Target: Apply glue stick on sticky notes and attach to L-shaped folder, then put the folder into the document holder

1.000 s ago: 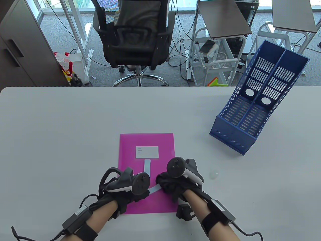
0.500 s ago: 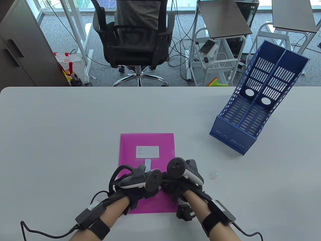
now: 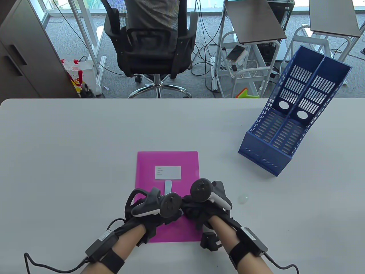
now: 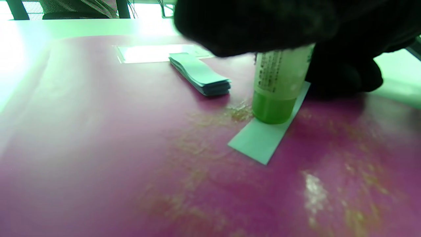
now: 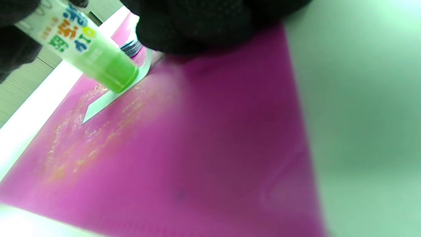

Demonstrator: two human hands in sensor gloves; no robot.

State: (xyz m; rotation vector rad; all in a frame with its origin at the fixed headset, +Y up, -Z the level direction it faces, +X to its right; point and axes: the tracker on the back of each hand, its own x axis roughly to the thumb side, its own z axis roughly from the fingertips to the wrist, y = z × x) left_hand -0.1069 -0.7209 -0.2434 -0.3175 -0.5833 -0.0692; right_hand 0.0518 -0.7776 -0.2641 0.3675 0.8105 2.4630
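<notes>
Pale grey flat-topped table fills lower 2/3 of the table view, far edge across mid-frame. Directly on it: magenta plastic L-shaped folder lying flat, lower centre; blue slotted plastic two-bay document holder at right, tilted back, well apart from folder; small clear round cap-like thing just right of folder, lower right of centre, too small to ID.

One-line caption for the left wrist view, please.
Left hand presses a green glue stick onto a loose sticky note on the pink folder, beside the note pad.
</notes>
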